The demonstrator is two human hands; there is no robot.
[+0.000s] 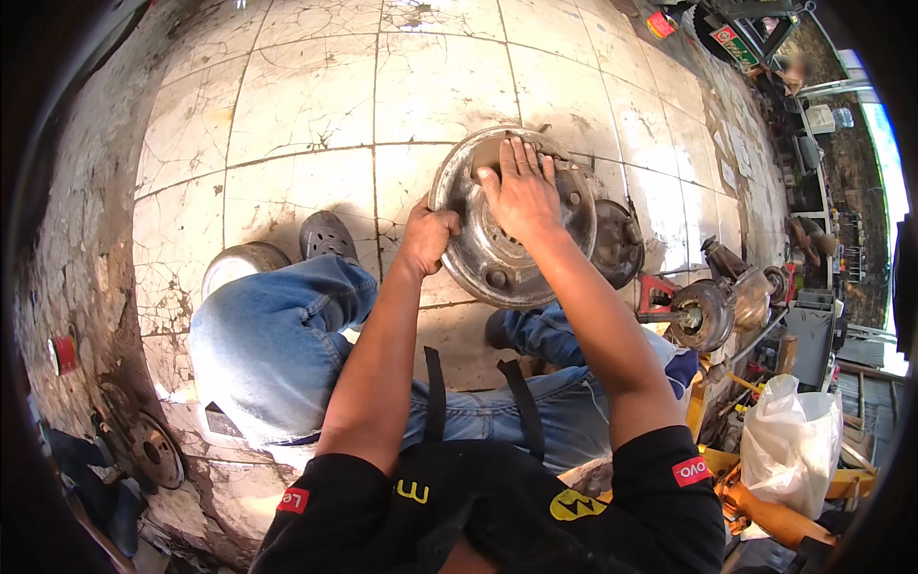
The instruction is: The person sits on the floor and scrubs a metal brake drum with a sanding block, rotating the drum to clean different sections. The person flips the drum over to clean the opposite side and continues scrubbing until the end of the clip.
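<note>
On a round metal part (473,253), both hands (524,203) rest.

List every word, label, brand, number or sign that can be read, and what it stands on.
Wording is withheld; here is where it stands:
Left sleeve: white lettering on a red patch.
Right sleeve: likewise, partly visible.
Black shirt front: yellow lettering and yellow emblem.
Green sign, upper right: too small to read surely.

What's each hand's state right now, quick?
Left hand: closed, holding the brake drum by its rim.
Right hand: open, palm down over the drum; can't tell if anything is under the palm.
</note>
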